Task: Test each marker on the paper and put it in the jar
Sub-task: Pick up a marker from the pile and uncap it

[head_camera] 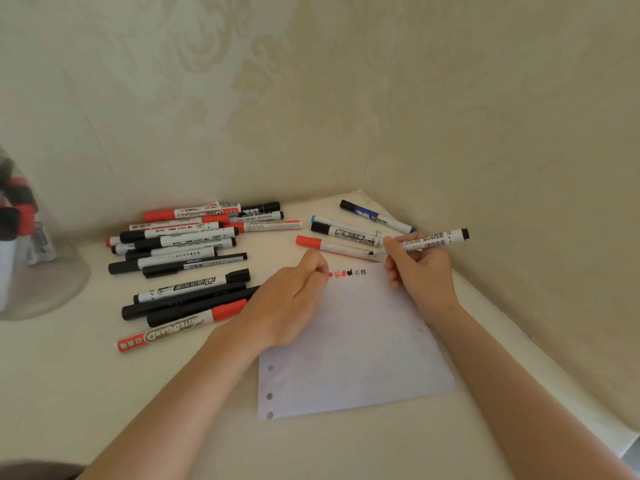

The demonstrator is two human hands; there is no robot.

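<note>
The right hand (420,271) is gripping a white marker (433,240) in curled fingers, holding it just above the far edge of the paper (353,344); its forward end is hidden behind the fingers. The left hand (289,299) is resting on the paper's far left corner, fingers loosely curled and holding nothing. Test scribbles (347,273) are showing between the hands. The jar (27,237) is standing far left, blurred and cut off by the frame. A heap of markers (183,258) is lying between jar and paper, and four more markers (349,230) are lying just beyond the paper.
</note>
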